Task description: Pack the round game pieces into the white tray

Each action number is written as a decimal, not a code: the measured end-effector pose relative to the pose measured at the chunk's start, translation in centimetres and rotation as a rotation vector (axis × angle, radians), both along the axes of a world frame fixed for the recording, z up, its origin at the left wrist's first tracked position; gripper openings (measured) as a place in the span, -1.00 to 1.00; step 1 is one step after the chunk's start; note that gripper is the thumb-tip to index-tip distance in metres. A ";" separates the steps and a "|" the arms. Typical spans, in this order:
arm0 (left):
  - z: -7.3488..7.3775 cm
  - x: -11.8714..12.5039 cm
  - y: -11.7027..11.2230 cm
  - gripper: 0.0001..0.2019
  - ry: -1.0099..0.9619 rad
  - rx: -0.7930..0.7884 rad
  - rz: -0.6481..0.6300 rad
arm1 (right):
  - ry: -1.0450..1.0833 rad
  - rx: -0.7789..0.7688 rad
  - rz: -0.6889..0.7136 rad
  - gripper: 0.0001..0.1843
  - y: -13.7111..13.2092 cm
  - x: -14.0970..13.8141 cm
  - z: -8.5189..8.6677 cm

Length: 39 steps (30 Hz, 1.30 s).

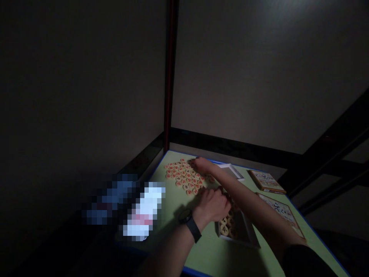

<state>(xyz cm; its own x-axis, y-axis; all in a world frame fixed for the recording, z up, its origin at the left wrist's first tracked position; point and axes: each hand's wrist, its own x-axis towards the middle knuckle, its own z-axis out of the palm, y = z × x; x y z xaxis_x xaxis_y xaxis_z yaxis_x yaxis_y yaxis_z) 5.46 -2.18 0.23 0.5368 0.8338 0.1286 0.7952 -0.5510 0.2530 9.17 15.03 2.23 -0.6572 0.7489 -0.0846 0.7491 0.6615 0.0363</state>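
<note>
Many round wooden Chinese chess pieces (188, 179) with red or dark characters lie spread over the green tabletop. At the far edge of this spread, my right hand (203, 164) reaches across with its fingers curled down among the pieces; its fingertips are hard to see. My left hand (212, 204), with a dark watch (186, 217) on the wrist, is bent over an open shallow box (250, 231). Its fingers are curled, and what they hold, if anything, is hidden. Several larger chess pieces (224, 229) sit inside the box's near left part.
A white box lid or tray (232, 171) lies behind my right forearm. On the right are two printed flat boxes (266, 181) (282, 213). A bright pixelated phone-like rectangle (144, 211) is at the left edge. Walls (259, 69) meet behind the table (170, 207).
</note>
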 end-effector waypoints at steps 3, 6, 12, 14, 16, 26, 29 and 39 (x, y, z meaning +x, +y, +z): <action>0.3 0.0 -0.1 -0.59 -0.010 -0.003 -0.002 | 0.018 0.022 0.001 -0.71 0.1 -0.4 0.9; 0.2 -0.1 -0.1 -0.60 -0.002 -0.008 -0.003 | 0.051 0.026 0.039 -0.71 -0.2 -1.1 2.2; -0.4 0.0 -0.2 -0.61 -0.008 0.044 -0.010 | 0.068 -0.058 0.122 -0.70 -2.3 -0.8 3.5; -0.3 -0.1 -0.2 -0.61 -0.008 0.051 -0.012 | 0.059 -0.082 0.127 -0.69 -3.0 -0.3 3.6; -0.1 -0.1 -0.2 -0.60 0.008 0.037 -0.018 | 0.058 -0.090 0.123 -0.68 -3.6 0.2 3.7; 0.0 -0.1 -0.1 -0.62 0.016 0.046 -0.050 | 0.165 -0.127 0.263 -0.76 -6.1 -1.4 3.9; 0.0 -0.1 0.1 -0.64 -0.036 0.039 -0.071 | 0.193 -0.106 0.346 -0.77 -6.9 -3.1 3.4; -0.8 -0.3 0.2 -0.56 -0.009 0.072 -0.198 | 0.041 -0.020 0.432 -0.82 -8.5 -5.4 1.4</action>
<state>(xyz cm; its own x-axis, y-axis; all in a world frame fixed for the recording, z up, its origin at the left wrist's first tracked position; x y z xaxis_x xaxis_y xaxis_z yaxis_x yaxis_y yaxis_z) 5.21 -2.02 -0.52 0.6879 0.7004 0.1900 0.6672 -0.7134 0.2141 3.73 6.50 3.68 -0.9133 0.4024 -0.0630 0.4034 0.9150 -0.0036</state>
